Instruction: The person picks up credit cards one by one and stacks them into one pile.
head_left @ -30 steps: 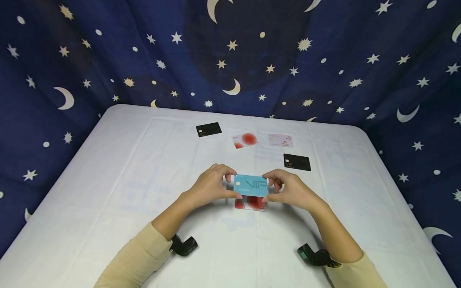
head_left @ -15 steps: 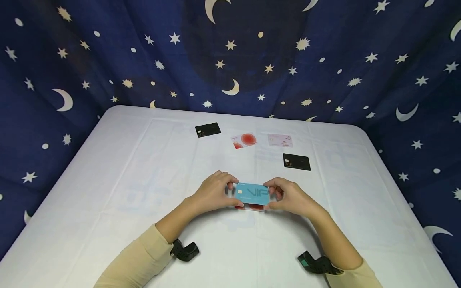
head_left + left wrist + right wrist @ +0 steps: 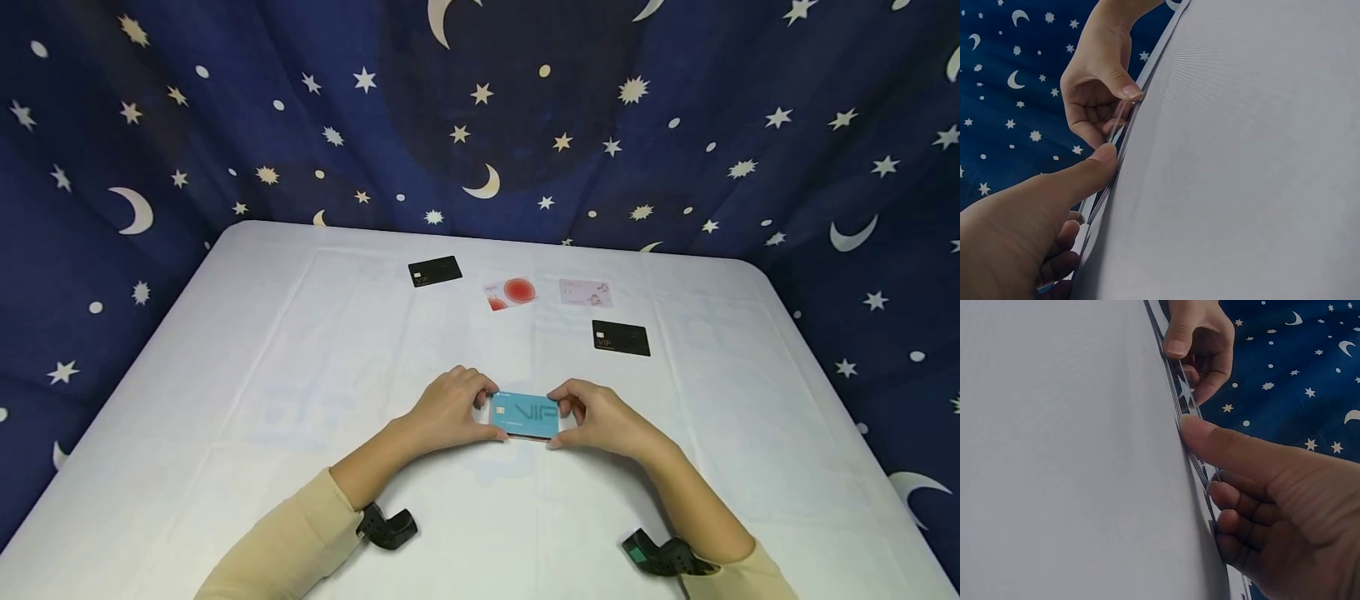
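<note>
A light blue VIP card (image 3: 525,415) with a gold chip lies flat between both hands at the near middle of the table. My left hand (image 3: 455,406) pinches its left end, thumb on the near edge and fingers at the far edge. The right end is pinched the same way by my right hand (image 3: 603,418). Directly beneath the blue card, a thin edge of the card pile (image 3: 529,439) shows; the rest of the pile is covered. Both wrist views catch the cards edge-on, with the left thumb (image 3: 1094,169) and right thumb (image 3: 1216,437) against that near side.
Beyond the hands lie a black card (image 3: 435,271), a red-and-white card (image 3: 510,293), a pale pink card (image 3: 586,292) and a second black card (image 3: 621,337). A white cloth covers the table (image 3: 300,333). Behind it hangs a dark blue star-patterned curtain (image 3: 330,92).
Both hands have brought the blue card down and toward the body. It now hides the red-and-white card beneath, which showed plainly one second ago.
</note>
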A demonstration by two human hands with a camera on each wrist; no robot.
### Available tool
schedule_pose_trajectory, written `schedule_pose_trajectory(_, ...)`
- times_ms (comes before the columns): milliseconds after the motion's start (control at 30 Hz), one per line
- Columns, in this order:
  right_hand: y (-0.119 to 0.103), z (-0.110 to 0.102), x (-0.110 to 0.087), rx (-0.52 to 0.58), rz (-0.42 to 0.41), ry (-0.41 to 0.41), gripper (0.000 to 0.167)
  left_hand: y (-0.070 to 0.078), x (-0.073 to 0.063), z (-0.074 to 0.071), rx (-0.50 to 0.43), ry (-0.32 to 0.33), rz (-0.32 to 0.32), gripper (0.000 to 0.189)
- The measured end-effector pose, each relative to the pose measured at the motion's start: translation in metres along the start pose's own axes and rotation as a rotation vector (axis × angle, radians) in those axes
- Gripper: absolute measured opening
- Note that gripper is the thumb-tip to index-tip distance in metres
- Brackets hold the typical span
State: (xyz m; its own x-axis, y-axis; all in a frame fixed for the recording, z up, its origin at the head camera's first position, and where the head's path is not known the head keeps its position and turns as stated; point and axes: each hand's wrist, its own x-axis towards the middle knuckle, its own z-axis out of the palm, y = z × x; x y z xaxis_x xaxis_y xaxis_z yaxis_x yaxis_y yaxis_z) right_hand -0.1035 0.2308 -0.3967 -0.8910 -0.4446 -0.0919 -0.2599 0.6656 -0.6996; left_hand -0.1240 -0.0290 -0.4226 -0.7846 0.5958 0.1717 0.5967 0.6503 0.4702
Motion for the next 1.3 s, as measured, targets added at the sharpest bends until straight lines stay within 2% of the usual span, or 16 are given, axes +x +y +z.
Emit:
schedule_pose_trajectory(267,0.003,-0.001,-0.002,-0.033,-0.025,-0.020,0.053,0.000,0.000,0.005,0.004,-0.009,0.013,0.056)
schedule_pose_trajectory(633,0.005,0.000,-0.002,-0.023,-0.066,0.000,0.052,-0.002,-0.001,0.007,-0.008,-0.007,0.022,0.054)
schedule_pose_trajectory(1033,0.004,-0.004,-0.002,-0.015,-0.040,-0.018,0.058,-0.003,-0.001,0.008,-0.040,0.023,0.027,0.050)
schedule_pose_trajectory(1300,0.010,-0.010,-0.004,0.092,-0.002,-0.027,0.063,-0.004,-0.003,0.010,-0.069,0.072,0.054,0.059)
